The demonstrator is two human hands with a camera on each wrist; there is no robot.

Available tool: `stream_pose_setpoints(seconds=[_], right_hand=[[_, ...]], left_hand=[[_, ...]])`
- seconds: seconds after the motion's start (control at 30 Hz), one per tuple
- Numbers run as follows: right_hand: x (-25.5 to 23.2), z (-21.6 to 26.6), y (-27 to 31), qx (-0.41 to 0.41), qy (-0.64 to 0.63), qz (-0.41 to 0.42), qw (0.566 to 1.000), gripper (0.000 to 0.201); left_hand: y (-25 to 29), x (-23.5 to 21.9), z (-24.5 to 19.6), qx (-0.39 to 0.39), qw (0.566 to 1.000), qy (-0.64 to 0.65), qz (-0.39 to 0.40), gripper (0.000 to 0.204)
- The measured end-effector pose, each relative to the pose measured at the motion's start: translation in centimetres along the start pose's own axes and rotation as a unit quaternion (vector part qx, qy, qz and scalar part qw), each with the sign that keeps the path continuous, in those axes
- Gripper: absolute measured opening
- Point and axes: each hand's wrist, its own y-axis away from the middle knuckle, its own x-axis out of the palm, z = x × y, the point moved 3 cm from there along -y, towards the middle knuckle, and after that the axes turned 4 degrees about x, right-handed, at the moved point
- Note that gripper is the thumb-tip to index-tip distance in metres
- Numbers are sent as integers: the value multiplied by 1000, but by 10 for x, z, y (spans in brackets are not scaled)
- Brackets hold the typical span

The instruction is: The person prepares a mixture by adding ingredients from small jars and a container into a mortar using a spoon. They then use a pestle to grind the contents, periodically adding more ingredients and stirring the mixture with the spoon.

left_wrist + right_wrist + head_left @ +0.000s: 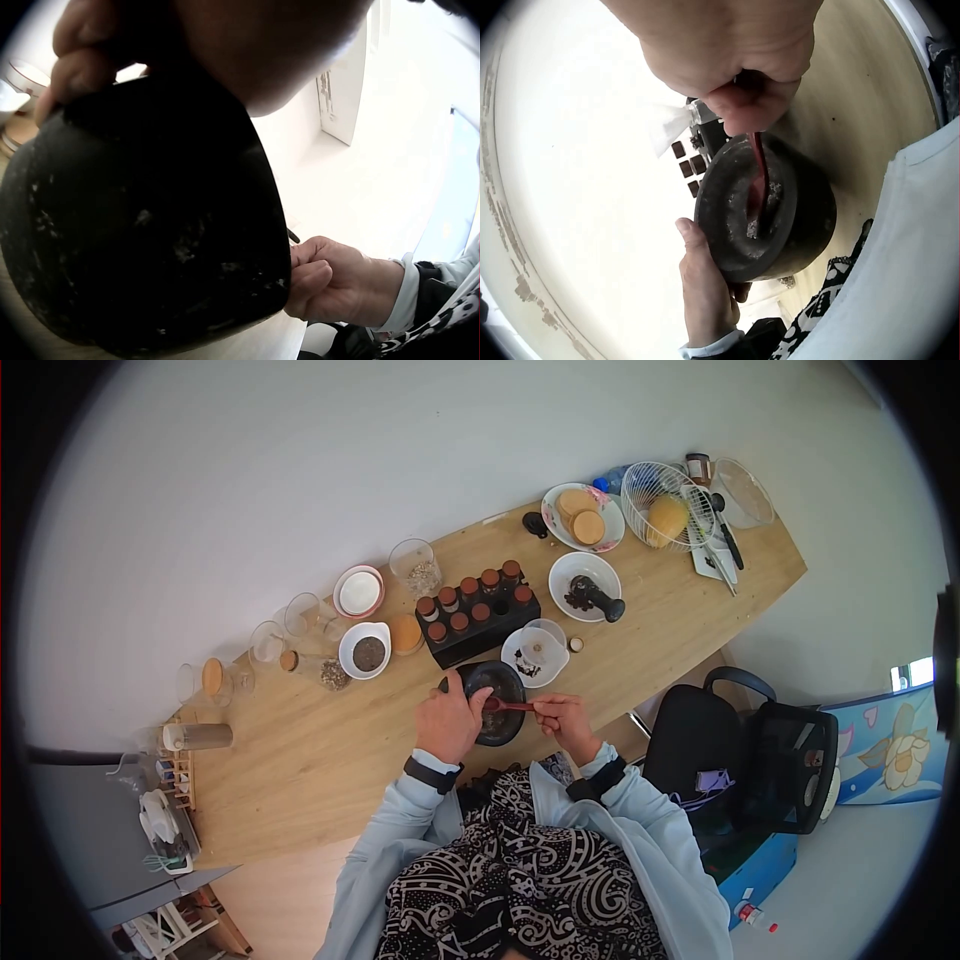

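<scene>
A dark stone mortar [497,739] stands tilted near the table's front edge. My left hand [446,722] grips it at the left, the thumb over its rim and the other fingers round the outside. In the left wrist view the mortar's scuffed wall [142,217] fills much of the picture. My right hand [563,722] pinches the handle of a reddish-brown spoon [760,169], whose bowl dips into the mortar. Inside, pale, coarse ground bits [775,191] cling to the wall and lie around the spoon.
Behind the mortar stand a black rack [465,650] of spice jars and a white dish [545,677] bearing a clear cup. A dark pestle [600,600] leans in a white bowl [562,568]. Glass jars [303,615] line the left; a wire basket [640,475] is far right.
</scene>
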Motion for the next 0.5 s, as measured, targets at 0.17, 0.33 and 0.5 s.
stream_pose_setpoints(seconds=[0.17,0.33,0.5], right_hand=[[-1,-5,-1,1,-18,13,1000,15],[1,1,4,-8,-12,6,1000,17],[-7,8,15,-24,-29,6,999,17]], left_hand=[[0,2,3,0,1000,6,-3,57],[1,2,7,7,1000,0,-11,59],[1,1,12,-6,1000,9,-6,57]])
